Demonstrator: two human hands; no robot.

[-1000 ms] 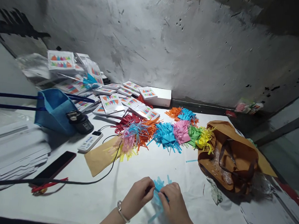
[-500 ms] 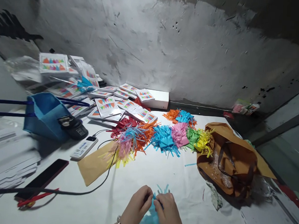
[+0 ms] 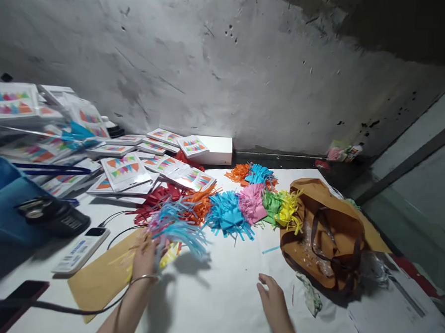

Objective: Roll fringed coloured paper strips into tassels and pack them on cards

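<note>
My left hand (image 3: 145, 254), with a bracelet at its wrist, is over the mixed pile of fringed paper tassels at left centre. Its fingers are closed on a light blue paper tassel (image 3: 187, 236), whose strips fan out to the right, blurred by motion, above a shadow on the table. Red tassels (image 3: 157, 200) and orange tassels (image 3: 200, 205) lie just behind it, yellow strips (image 3: 171, 256) beside it. My right hand (image 3: 272, 293) hovers over the white table surface, holding nothing, thumb and fingers apart. Bunches of blue tassels (image 3: 229, 214), pink tassels (image 3: 253, 203) and yellow tassels (image 3: 290, 210) lie beyond.
A brown bag (image 3: 321, 236) stands at right. Several printed white packs (image 3: 125, 171) are heaped at back left, near a white box (image 3: 216, 151). A power bank (image 3: 82, 251), a tan envelope (image 3: 105, 274), a phone (image 3: 17, 305) and a blue bag (image 3: 4, 200) are at left.
My hands were together at the front over light blue paper. Now my left hand has moved left and forward to the pile with the blue tassel, and my right hand has come away, open.
</note>
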